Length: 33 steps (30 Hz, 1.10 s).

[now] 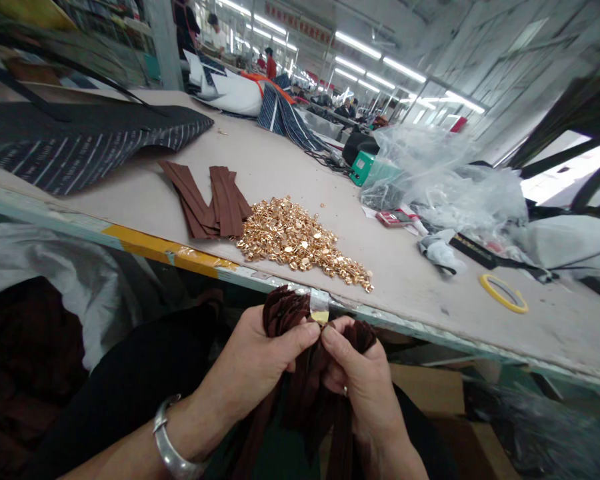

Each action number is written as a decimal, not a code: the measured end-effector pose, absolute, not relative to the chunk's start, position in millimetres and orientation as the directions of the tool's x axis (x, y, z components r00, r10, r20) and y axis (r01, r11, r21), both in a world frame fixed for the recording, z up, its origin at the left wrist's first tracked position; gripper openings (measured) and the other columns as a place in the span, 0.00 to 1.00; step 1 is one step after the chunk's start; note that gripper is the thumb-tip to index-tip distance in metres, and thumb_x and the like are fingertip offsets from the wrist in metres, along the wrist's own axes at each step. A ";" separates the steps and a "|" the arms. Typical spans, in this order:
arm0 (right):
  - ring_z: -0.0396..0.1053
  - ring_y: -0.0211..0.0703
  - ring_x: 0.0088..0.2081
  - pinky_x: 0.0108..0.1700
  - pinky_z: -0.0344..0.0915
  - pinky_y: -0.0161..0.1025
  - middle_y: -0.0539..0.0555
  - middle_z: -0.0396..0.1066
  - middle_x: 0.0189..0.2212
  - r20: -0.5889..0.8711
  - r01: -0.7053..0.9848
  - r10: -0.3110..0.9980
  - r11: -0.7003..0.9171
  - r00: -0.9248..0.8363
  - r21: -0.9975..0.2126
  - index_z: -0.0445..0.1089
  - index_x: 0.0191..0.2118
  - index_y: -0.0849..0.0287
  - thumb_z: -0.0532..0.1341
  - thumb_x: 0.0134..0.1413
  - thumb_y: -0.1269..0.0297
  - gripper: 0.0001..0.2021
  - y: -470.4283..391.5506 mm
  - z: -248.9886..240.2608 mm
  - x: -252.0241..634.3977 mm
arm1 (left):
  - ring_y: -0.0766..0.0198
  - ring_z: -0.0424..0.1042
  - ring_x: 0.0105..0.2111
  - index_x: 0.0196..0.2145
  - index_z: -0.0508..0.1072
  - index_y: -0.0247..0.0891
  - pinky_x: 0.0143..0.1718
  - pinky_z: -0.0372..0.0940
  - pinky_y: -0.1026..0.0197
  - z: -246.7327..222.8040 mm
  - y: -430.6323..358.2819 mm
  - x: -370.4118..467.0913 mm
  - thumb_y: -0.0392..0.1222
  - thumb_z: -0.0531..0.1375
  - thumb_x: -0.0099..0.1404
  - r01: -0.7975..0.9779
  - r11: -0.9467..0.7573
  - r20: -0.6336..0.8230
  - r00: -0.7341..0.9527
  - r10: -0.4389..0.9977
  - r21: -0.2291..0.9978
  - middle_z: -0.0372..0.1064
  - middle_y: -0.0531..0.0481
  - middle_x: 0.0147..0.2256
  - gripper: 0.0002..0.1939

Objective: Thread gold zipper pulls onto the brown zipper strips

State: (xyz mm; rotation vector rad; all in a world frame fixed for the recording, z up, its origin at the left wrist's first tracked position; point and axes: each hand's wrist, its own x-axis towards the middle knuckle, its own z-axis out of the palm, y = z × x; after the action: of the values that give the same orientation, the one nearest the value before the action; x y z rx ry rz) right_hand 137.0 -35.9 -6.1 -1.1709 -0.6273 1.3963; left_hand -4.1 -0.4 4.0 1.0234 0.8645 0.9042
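Evidently gripping a thick bundle of dark brown strips (307, 383) between both hands, left hand (267, 350) and right hand (365, 370), just in front of the bench (280, 160), with fingers closed around the bunched tops and thumbs almost meeting. Too small to tell whether pinching a metal piece at that spot as well. Could lose a strip from such a crowded hold, most likely through uneven pressure or loosening on one side. Might also tangle, with so many loose tails hanging below, or catch on the silver bangle (163, 440) at the left wrist. Worth minding the gold fittings (295, 237) too, heaped loosely near the bench's front edge and apt to spill if brushed by a knuckle. Equally worth leaving undisturbed the flat brown strips (227, 203), lying against the heap's left side and likely to sweep pieces along if dragged.
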 end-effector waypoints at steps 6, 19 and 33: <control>0.41 0.23 0.14 0.14 0.43 0.23 0.38 0.53 0.12 -0.347 -0.398 0.936 -0.297 0.059 -0.868 0.64 0.25 0.59 0.74 0.39 0.59 0.18 -36.7 -1.1 140.3 | 0.72 0.53 0.19 0.21 0.64 0.37 0.20 0.51 0.68 3.2 -1.9 -4.3 0.42 0.63 0.58 -0.206 0.313 -0.219 0.378 0.899 0.927 0.56 0.60 0.18 0.13; 0.39 0.23 0.13 0.13 0.41 0.23 0.37 0.51 0.12 -0.359 -0.406 0.932 -0.308 0.056 -0.861 0.62 0.25 0.58 0.73 0.40 0.60 0.18 -30.7 1.4 142.9 | 0.72 0.56 0.17 0.17 0.64 0.37 0.19 0.52 0.68 6.9 1.5 1.7 0.42 0.64 0.55 -0.221 0.378 -0.289 0.349 0.892 0.899 0.57 0.59 0.15 0.15; 0.59 0.35 0.19 0.24 0.56 0.33 0.45 0.62 0.17 0.372 0.676 0.891 0.107 0.260 -0.729 0.66 0.26 0.58 0.60 0.58 0.59 0.12 -20.9 15.1 134.4 | 0.72 0.53 0.13 0.18 0.67 0.37 0.17 0.47 0.67 -3.6 -1.2 5.6 0.48 0.64 0.55 -0.380 0.532 -0.399 0.377 0.836 0.757 0.57 0.57 0.11 0.16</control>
State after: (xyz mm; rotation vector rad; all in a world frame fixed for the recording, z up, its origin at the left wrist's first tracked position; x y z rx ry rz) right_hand 134.4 -20.9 15.1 -1.6281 -1.4768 0.2988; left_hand 5.6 -1.2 -3.6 0.6179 0.8627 0.8433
